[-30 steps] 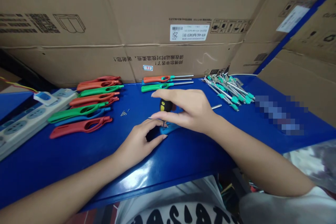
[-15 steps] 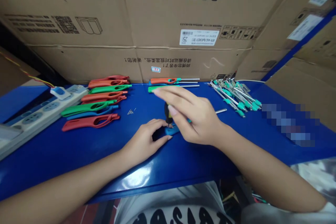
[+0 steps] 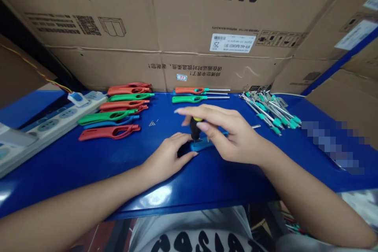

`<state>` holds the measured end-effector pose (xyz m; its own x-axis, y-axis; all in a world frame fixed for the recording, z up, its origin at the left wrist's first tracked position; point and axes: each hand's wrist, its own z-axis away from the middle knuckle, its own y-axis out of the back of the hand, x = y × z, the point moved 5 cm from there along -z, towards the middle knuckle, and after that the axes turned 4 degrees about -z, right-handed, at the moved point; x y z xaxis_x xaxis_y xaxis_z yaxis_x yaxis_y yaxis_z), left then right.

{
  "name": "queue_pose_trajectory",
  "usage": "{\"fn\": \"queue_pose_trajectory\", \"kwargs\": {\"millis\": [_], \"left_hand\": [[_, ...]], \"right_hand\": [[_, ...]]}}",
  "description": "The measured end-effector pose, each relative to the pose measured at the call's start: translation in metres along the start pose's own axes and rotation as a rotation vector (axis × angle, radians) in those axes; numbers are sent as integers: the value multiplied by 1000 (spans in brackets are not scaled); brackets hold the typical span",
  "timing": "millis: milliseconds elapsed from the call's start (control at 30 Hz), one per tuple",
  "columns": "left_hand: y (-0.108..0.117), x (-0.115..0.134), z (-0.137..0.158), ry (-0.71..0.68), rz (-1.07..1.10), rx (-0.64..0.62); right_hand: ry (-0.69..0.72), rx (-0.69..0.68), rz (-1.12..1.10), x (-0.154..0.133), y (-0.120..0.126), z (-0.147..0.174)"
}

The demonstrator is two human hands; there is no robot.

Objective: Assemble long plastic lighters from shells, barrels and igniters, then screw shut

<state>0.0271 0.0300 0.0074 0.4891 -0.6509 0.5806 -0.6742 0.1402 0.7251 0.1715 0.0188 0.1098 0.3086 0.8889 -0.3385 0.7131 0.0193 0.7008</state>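
A blue long-necked lighter (image 3: 203, 143) lies on the blue table, its metal tube pointing to the far right. My left hand (image 3: 167, 155) grips the lighter's near end between thumb and fingers. Over that end, my right hand (image 3: 230, 134) holds a small black and yellow screwdriver (image 3: 194, 129) upright, its tip down at the handle. The right palm and fingers cover the middle of the lighter. Several tiny screws (image 3: 152, 123) lie loose to the left.
Red, orange, green and blue lighter handles (image 3: 110, 132) lie at the left beside a white power strip (image 3: 59, 120). Assembled lighters (image 3: 189, 99) rest at the back. Metal tubes with teal parts (image 3: 270, 110) are heaped at the right. Cardboard (image 3: 177, 27) walls the back.
The whole view has shifted a little. My right fingers have changed position around the screwdriver, showing more of it. My left hand keeps its hold on the lighter.
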Motion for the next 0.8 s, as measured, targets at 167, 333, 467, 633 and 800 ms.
{"fn": "queue_pose_trajectory", "kwargs": {"millis": [167,333,467,633,800], "left_hand": [[0,1,1,-22,-22,17],[1,2,0,-12,-8,-3],[1,2,1,-5,-15,-12],[0,2,0,-10,-13,-8],[1,3,1,3,-21,-14]], "right_hand": [[99,124,330,-1,3,2],[-64,81,19,11,1,1],[-108,165,-69,20,4,1],[-105,122,41,16,4,0],[-213,84,-158,13,6,-1]]}}
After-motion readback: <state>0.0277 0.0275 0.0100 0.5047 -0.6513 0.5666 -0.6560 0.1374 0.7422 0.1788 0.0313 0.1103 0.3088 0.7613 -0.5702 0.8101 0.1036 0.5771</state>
